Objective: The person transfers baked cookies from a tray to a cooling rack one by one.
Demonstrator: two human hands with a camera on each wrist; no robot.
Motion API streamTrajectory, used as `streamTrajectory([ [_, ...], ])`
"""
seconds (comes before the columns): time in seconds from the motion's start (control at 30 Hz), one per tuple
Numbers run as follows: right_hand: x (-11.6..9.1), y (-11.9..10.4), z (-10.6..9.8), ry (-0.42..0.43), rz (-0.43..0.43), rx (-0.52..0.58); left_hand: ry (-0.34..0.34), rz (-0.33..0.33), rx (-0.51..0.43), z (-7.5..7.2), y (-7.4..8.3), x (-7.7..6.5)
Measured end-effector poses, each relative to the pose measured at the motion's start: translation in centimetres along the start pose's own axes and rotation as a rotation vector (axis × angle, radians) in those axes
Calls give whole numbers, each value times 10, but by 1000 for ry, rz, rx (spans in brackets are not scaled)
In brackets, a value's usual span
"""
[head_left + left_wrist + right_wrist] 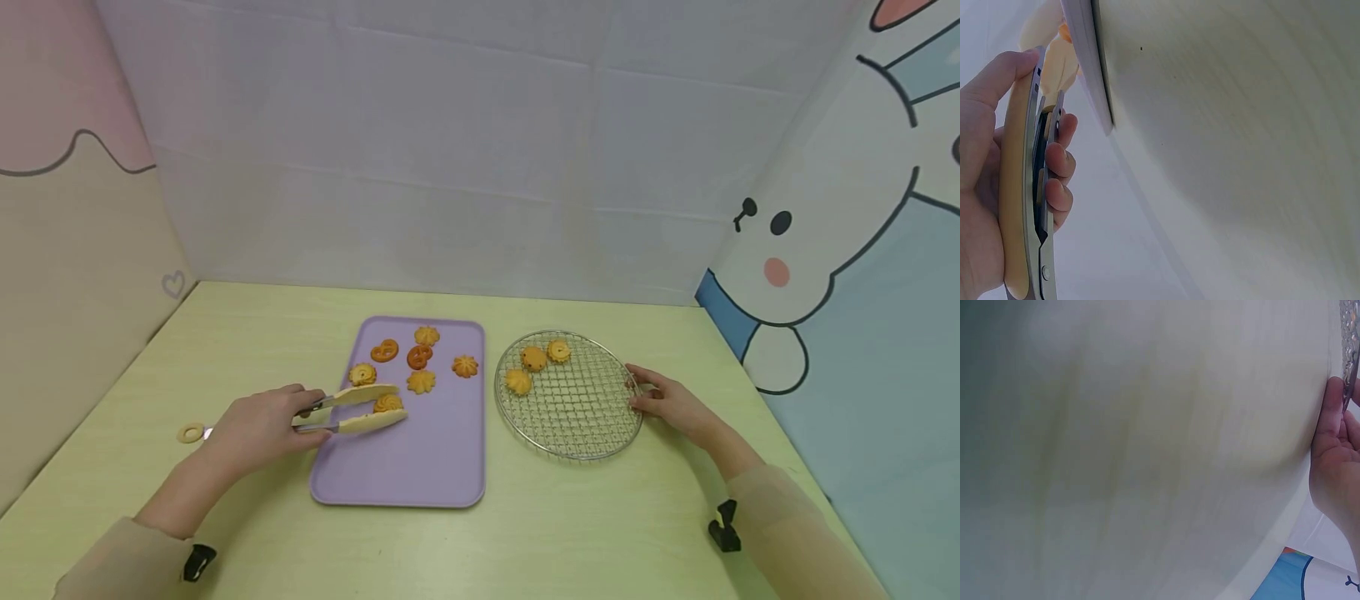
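My left hand (262, 425) grips a pair of tongs (372, 421) with cream tips, its fingers curled round the handles, as the left wrist view also shows. The tips stand on either side of a swirled cookie (387, 403) on the purple tray (405, 467); whether both touch it I cannot tell. Farther up the tray lie two pretzels (385, 350) and several other cookies (422, 382). My right hand (678, 407) holds the right rim of a round wire rack (581, 417) between thumb and fingers. Three cookies (534, 358) sit at the rack's upper left.
The pale yellow table (555, 533) carries both tray and rack, which stand side by side with a narrow gap. A white cloth wall (465, 167) rises behind. Cartoon-printed panels (885, 333) border the left and right sides.
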State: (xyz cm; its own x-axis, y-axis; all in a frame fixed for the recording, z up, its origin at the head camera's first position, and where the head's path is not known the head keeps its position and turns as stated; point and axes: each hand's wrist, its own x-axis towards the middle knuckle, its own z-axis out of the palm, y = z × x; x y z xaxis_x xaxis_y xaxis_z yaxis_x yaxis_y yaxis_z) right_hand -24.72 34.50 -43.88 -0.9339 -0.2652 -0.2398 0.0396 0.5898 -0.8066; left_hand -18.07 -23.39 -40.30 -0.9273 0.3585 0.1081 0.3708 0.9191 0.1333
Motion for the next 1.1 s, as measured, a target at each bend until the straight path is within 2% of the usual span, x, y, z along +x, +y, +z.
streamTrajectory([
  [0.63,1,-1,0,10,10,-41,-23,3,-3,-10,5,3],
  [1.1,0,-2,0,10,8,-39,19,30,1,-26,15,7],
])
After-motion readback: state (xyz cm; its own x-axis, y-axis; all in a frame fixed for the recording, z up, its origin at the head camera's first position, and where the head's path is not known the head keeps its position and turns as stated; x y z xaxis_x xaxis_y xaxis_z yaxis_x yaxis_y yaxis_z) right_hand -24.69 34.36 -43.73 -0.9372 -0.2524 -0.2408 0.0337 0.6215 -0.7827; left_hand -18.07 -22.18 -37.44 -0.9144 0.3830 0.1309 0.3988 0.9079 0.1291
